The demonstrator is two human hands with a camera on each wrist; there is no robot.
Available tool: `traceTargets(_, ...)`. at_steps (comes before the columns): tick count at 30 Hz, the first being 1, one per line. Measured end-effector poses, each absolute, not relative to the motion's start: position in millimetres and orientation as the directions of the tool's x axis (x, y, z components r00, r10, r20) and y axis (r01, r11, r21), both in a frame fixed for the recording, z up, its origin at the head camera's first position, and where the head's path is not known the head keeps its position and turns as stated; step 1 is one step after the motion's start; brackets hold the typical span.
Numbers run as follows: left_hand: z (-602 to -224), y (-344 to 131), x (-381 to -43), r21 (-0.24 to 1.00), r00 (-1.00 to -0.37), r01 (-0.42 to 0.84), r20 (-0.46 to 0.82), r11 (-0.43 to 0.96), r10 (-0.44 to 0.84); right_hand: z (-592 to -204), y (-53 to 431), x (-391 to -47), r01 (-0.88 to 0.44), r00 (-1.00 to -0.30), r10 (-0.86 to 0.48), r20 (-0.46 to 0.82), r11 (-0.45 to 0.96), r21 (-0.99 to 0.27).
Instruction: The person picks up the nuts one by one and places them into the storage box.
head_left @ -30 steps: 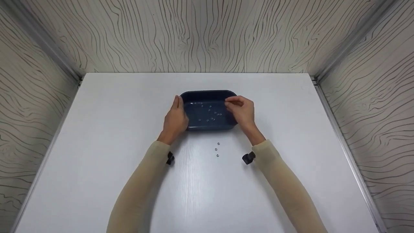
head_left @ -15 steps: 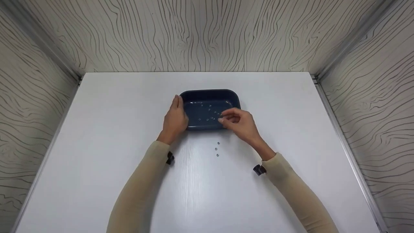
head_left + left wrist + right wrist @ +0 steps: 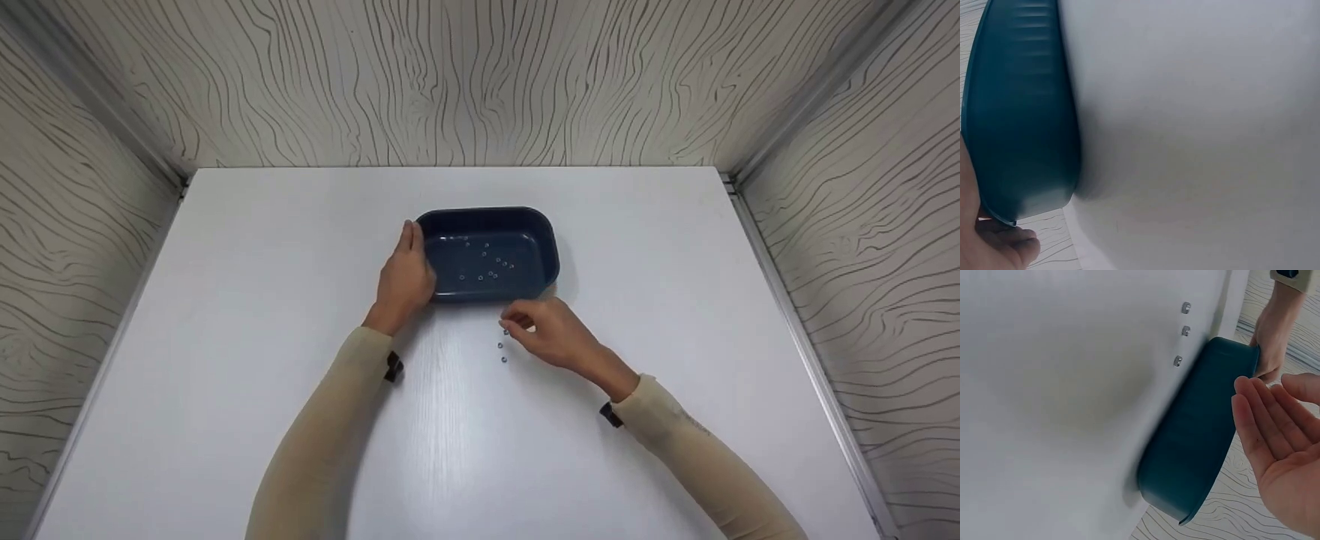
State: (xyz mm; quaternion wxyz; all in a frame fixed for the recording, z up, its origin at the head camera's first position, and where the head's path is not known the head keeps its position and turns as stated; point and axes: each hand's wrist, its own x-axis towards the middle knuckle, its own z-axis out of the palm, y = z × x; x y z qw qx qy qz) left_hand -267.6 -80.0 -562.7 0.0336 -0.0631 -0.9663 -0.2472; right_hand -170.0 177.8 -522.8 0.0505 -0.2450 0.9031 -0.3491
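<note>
A dark blue plastic tray [image 3: 491,219] stands on the white table, with several small metal nuts [image 3: 498,260] scattered over its floor. My left hand [image 3: 405,279] grips the tray's left end, its fingers bent at the rim in the left wrist view. In front of the tray, three loose nuts [image 3: 1185,331] lie in a row on the table. My right hand [image 3: 553,334] is low beside the row, thumb and index fingertip right at the nut closest to the tray. The right wrist view shows this hand's fingers [image 3: 1275,419] loosely bent, with nothing in them.
The white table [image 3: 285,247] is bordered at the back and both sides by wood-grain patterned panels [image 3: 465,82]. Metal rails [image 3: 817,300] run along the side edges. A black wrist camera [image 3: 611,415] sits at my right cuff.
My right hand has come from over the tray's right side, back toward me and down to the nearest loose nut. My left hand and the tray have stayed put.
</note>
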Motion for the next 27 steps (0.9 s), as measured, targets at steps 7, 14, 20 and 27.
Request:
traceTargets(7,-563,-79,-268,0.453,-0.986,0.157,0.124,0.878,0.112,-538,180,-169,-0.6,-0.794,-0.583,0.17,0.71,-0.369)
traceTargets(14,-564,-79,-268,0.468,-0.989,0.141,0.109,0.872,0.101,-563,187,-169,-0.781,-0.587,-0.779,0.22,0.616,0.098)
traceTargets(20,-565,-80,-269,0.479,-0.988,0.146,0.113,0.866,0.104,-572,190,-170,-0.809,-0.54,-0.824,0.172,0.564,0.163)
traceTargets(27,-565,-80,-267,0.481,-0.986,0.157,0.127,0.863,0.108,-573,191,-167,-0.824,-0.523,-0.844,0.12,0.536,0.18)
